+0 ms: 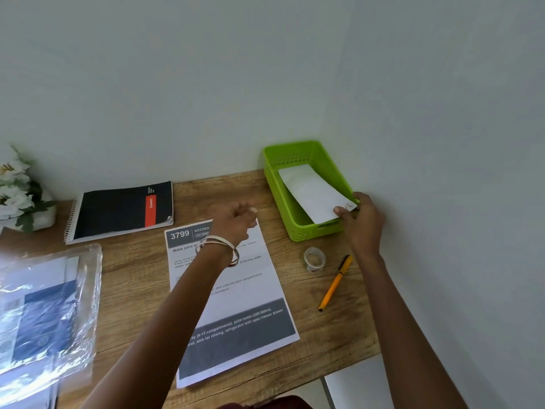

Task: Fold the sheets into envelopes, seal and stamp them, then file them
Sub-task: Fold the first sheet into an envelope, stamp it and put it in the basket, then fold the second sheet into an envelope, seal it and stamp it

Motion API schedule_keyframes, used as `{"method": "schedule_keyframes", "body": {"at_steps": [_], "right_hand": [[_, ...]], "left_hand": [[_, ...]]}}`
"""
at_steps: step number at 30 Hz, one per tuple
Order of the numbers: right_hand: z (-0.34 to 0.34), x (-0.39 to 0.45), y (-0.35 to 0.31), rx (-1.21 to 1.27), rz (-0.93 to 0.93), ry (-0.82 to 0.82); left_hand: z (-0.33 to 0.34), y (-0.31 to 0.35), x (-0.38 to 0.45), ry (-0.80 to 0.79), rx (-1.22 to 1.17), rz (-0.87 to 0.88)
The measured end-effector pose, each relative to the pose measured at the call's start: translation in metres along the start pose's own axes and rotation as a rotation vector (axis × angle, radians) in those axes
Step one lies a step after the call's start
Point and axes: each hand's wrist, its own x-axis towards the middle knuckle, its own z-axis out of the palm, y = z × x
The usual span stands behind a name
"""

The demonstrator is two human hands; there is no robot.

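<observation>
Envelope (314,193), white and folded flat, lies slanted inside the green basket (295,219), its far end down toward the basket's back wall and its near end raised over the front right rim. From the head camera, the right hand (364,221) pinches that near corner, thumb on top of the paper and fingers curled under it at the rim. The basket stands at the far right corner of the desk (295,290), against the pale wall. The left hand (236,218) hovers above the top edge of a printed sheet (236,305), its fingers loosely curled and holding nothing, with bangles (219,248) around the wrist. That sheet lies flat in the middle of the desk, reaching to the near edge, headed "3799" and "KITCHEN", and the left forearm crosses over it. Just beside the basket's front, toward the right edge of the desk, sits a small roll of clear tape (314,258), and next to it an orange pen (336,282) lies at a slant with its dark cap pointing toward the basket. At the far edge left of centre rests a black spiral notebook (118,212) with a red stripe. White flowers (17,190) stand at the far left corner, and a clear plastic sleeve (50,314) holding blue and white papers covers the near left part of the desk.
</observation>
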Motion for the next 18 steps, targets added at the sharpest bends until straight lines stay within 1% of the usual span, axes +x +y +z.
{"method": "schedule_keyframes", "body": {"at_steps": [3, 5, 8, 10, 12, 15, 18], "right_hand": [[0.000, -0.002, 0.003, -0.154, -0.042, 0.024], [-0.002, -0.011, 0.000, -0.201, -0.075, 0.074], [-0.001, -0.032, -0.011, -0.178, -0.146, 0.141], [0.007, -0.049, -0.018, -0.116, -0.253, 0.131], [0.024, -0.068, -0.023, -0.071, -0.339, 0.026], [0.059, -0.100, -0.025, -0.042, -0.388, -0.199], [0.095, -0.122, -0.019, -0.049, -0.309, -0.399]], "left_hand": [[-0.005, -0.003, -0.005, 0.022, 0.017, 0.022], [-0.012, -0.006, -0.009, 0.054, 0.036, 0.058], [-0.030, -0.016, -0.016, 0.089, 0.082, 0.100], [-0.047, -0.029, -0.022, 0.119, 0.151, 0.116], [-0.064, -0.043, -0.028, 0.177, 0.250, 0.144], [-0.088, -0.062, -0.041, 0.261, 0.445, 0.188], [-0.107, -0.082, -0.053, 0.318, 0.577, 0.181]]}}
